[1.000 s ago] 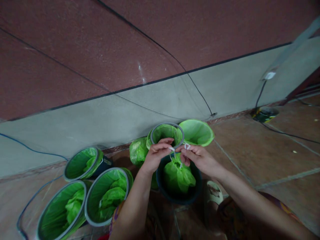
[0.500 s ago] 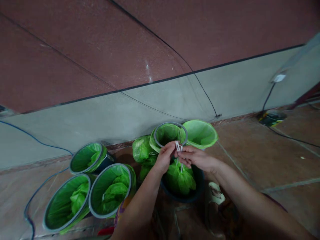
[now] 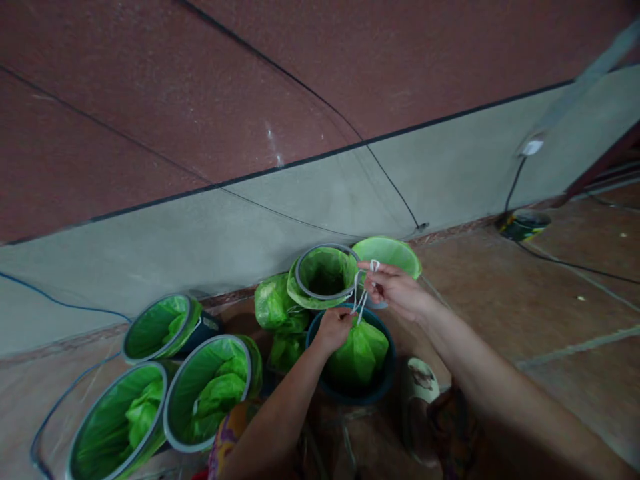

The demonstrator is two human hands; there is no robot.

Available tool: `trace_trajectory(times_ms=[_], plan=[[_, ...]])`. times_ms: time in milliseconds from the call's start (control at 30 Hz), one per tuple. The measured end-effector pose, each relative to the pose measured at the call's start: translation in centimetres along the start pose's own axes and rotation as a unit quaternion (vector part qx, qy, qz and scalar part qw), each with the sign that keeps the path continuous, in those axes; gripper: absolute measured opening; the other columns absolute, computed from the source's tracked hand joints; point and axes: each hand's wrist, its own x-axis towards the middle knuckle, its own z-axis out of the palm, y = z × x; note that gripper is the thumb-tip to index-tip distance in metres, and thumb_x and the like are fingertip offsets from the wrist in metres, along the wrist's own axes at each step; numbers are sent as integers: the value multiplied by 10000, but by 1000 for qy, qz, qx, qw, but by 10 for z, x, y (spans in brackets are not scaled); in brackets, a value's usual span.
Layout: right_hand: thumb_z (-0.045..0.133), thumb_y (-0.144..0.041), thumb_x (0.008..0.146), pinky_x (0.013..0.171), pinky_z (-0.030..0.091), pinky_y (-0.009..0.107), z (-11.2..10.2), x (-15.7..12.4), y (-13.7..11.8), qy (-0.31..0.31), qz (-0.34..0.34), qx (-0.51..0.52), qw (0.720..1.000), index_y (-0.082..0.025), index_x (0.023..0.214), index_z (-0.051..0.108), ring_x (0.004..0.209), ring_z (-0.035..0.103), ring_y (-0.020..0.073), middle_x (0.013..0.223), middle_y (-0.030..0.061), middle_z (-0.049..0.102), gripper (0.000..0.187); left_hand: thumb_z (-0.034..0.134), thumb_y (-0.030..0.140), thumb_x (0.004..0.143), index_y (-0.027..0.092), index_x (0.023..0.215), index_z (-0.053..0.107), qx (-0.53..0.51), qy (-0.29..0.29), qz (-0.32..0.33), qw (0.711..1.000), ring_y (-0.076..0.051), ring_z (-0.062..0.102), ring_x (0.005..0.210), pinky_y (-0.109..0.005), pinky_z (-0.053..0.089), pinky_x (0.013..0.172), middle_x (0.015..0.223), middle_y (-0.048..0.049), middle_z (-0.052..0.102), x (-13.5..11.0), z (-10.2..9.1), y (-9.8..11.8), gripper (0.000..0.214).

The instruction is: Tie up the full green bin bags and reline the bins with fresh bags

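A green plastic bag point(image 3: 359, 353), gathered at its neck, sits in a dark blue bucket point(image 3: 388, 373) in front of me. White drawstrings point(image 3: 358, 293) rise from the neck. My left hand point(image 3: 336, 329) is closed on the strings just above the bag. Higher and to the right, my right hand point(image 3: 395, 287) pinches the looped upper end of the strings. Behind my hands stand a grey-rimmed bin point(image 3: 325, 270) with a green liner and a light green lined bin point(image 3: 393, 257). What the bag contains cannot be made out.
Several grey-rimmed bins with green liners stand at left, one at the front point(image 3: 120, 427). Green bags point(image 3: 280, 307) lie left of the bucket. A slipper point(image 3: 421, 383) is at its right. Cables hang on the wall point(image 3: 260, 213); a black can point(image 3: 524, 225) stands far right.
My hands have moved apart: the right one up and right with the string ends, the left one down toward the bag's neck. The view has shifted slightly.
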Motion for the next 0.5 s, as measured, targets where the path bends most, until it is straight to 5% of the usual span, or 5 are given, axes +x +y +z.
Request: trace_trajectory(times_ms=[200, 333, 400, 500], plan=[[629, -428, 796, 499, 383, 238, 14, 7, 15, -23, -36, -15, 999, -139, 1304, 512, 500, 475, 89, 604, -39, 570, 596, 501, 200, 788, 158, 882, 781, 28, -165, 77, 983, -97, 380, 509, -232, 312, 534, 543, 30, 525, -14, -2, 15, 299], [574, -407, 834, 630, 484, 288, 7, 24, 28, 31, -48, -113, 992, -180, 1344, 464, 672, 593, 140, 857, 43, 661, 569, 545, 300, 814, 145, 852, 775, 20, -158, 67, 985, -93, 376, 518, -226, 295, 532, 535, 31, 506, -14, -7, 15, 280], [613, -380, 811, 796, 504, 342, 2, 26, 37, 59, -65, -263, 961, -190, 1340, 476, 910, 632, 203, 1072, 95, 652, 579, 539, 318, 824, 139, 825, 767, 4, -117, 31, 993, -91, 372, 508, -229, 283, 523, 524, 33, 489, -11, -8, 11, 289], [664, -319, 779, 921, 453, 389, -4, 19, 52, 33, -70, -485, 871, -172, 1168, 611, 1086, 591, 286, 1098, 133, 654, 419, 547, 295, 808, 142, 726, 738, -40, -58, -20, 997, -92, 397, 507, -235, 294, 521, 531, 26, 505, -6, -8, 4, 257]])
